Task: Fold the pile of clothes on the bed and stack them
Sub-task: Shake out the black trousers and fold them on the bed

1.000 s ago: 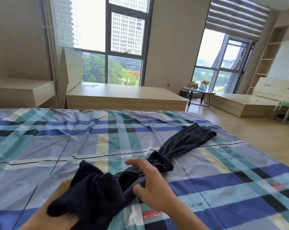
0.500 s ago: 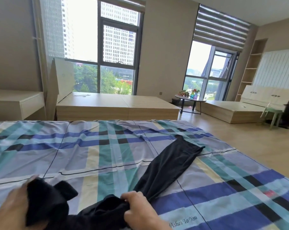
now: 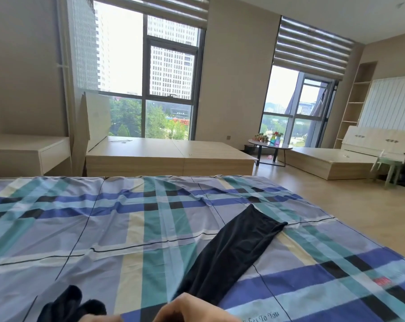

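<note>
**Garment stretched across bed**

Black, from 6 toward 1 o'clock. Near end gripped in curled right hand; bunched part at 7 o'clock over left hand, grip unclear. Print at 5 o'clock: "…es To You"; red label blurred.

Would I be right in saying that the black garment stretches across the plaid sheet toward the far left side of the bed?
Not quite: in the head view the black garment stretches across the plaid sheet toward the far right side of the bed, not the left.
</note>
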